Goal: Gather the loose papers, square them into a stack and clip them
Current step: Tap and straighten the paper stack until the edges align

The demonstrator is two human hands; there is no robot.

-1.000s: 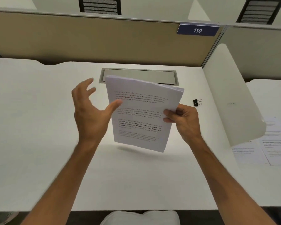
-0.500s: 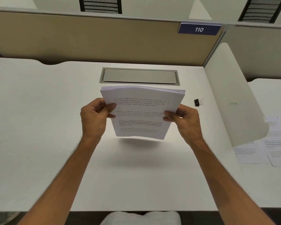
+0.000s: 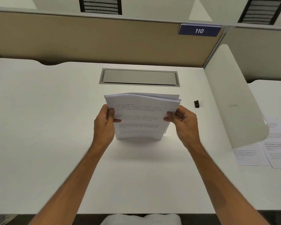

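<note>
A stack of printed white papers [image 3: 140, 116] stands upright on its bottom edge on the white desk [image 3: 47, 127], text facing me. My left hand [image 3: 104, 125] grips the stack's left edge and my right hand [image 3: 184, 123] grips its right edge. The top edges of the sheets are slightly uneven and bowed. A black binder clip [image 3: 197, 104] lies on the desk to the right of the stack, beyond my right hand, untouched.
A grey cable-tray lid [image 3: 139, 77] is set into the desk behind the stack. A white side divider [image 3: 234, 95] stands at the right, with more printed sheets [image 3: 269, 151] on the neighbouring desk. A tan partition [image 3: 88, 41] closes the back.
My left hand, open a second ago, has closed on the stack's left edge. The stack has swung from tilted and lifted to level, and come down onto the desk on its bottom edge.
</note>
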